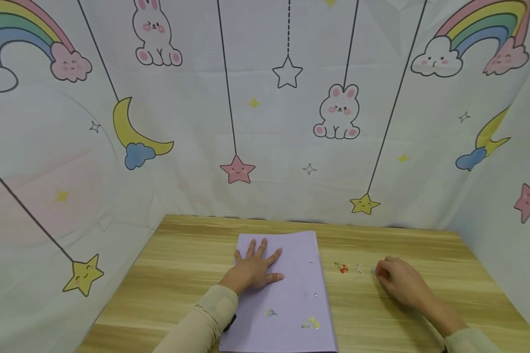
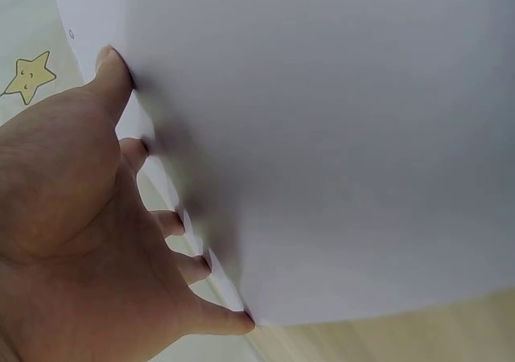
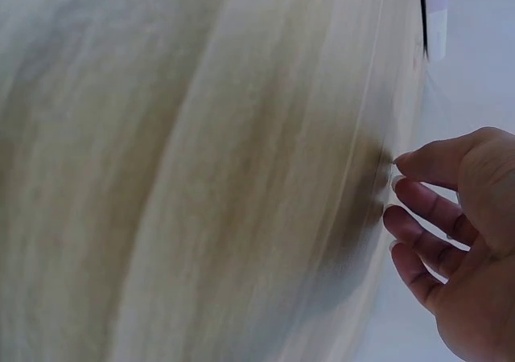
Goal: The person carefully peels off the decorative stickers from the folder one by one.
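At far left, white cloth backdrop with cartoon prints [image 1: 194, 117]: is hanging behind and along both sides of the table; a yellow crescent moon on a blue cloud [image 1: 128, 135] is showing on it.
Tan wood-grain table [image 1: 168, 284]: is carrying everything below.
Left sleeve, cream cloth [image 1: 207, 311]: is covering the forearm; a dark band [image 1: 230, 322] is peeking out under its edge.
Left hand [image 1: 253, 270]: is resting palm-down on the folder's upper left part, fingers spreading wide, thumb pointing right; holding nothing.
Flat lilac rectangular folder [image 1: 287, 289]: is lying left of table centre, long side running away from the person, left hand touching it.
Small blue-green floral piece [image 1: 271, 312]: is lying on the folder, below the left hand.
Small yellow-and-green floral piece [image 1: 311, 323]: is lying on the folder near its lower right.
Two small round shiny studs [image 1: 311, 264]: are sitting along the folder's right side.
Small red-and-green floral piece [image 1: 342, 267]: is lying on bare table, just right of the folder.
Small pale see-through piece [image 1: 359, 268]: is lying between the red one and the right hand.
Right hand [image 1: 401, 282]: is bending its fingers, tips low at the table, gap narrow; another pale bit [image 1: 373, 270] is showing at the fingertips, can't tell if pinched.
Right sleeve, cream cloth [image 1: 472, 340]: is entering at lower right.
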